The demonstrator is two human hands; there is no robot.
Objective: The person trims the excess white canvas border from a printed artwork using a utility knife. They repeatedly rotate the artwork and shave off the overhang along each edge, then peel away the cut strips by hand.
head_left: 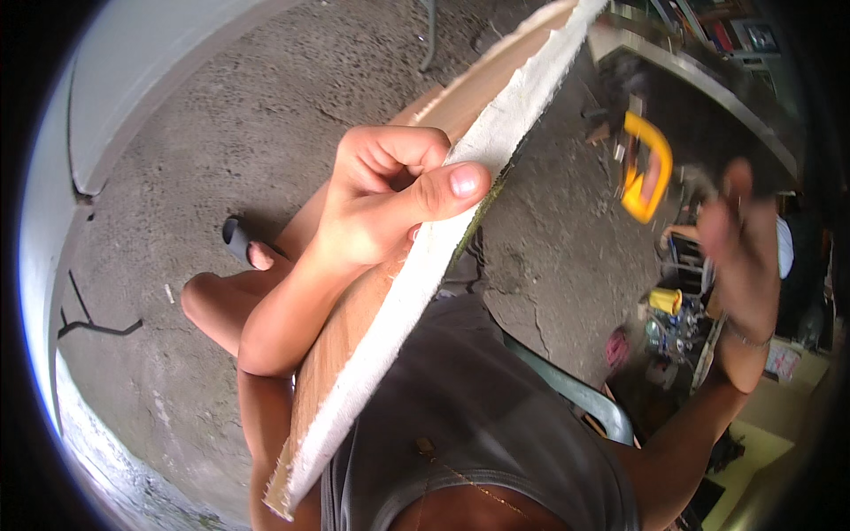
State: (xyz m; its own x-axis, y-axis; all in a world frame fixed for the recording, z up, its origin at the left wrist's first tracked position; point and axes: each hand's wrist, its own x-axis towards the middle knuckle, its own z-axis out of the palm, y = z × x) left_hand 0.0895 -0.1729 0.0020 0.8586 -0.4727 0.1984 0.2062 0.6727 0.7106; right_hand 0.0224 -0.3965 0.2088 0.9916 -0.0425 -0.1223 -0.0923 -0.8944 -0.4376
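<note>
My left hand (390,190) is closed on the edge of a long wooden board (345,323), its thumb lying over the near face. Slanting from lower left to upper right, the board leans across my front. Its edge is rough and whitish, its face light brown, with a dark greenish strip along the right side. My right hand (748,252) is raised on the right, apart from the board. Motion smears its fingers, so I cannot make out how they are held. Left of it is a tool with a yellow D-shaped handle (655,168).
Worn concrete floor (204,142) surrounds me. Part of a green plastic chair (584,398) shows at my side. To the right are a yellow container (666,301), a pink coil (617,348) and mixed small items. A dark metal leg frame (102,327) stands far left.
</note>
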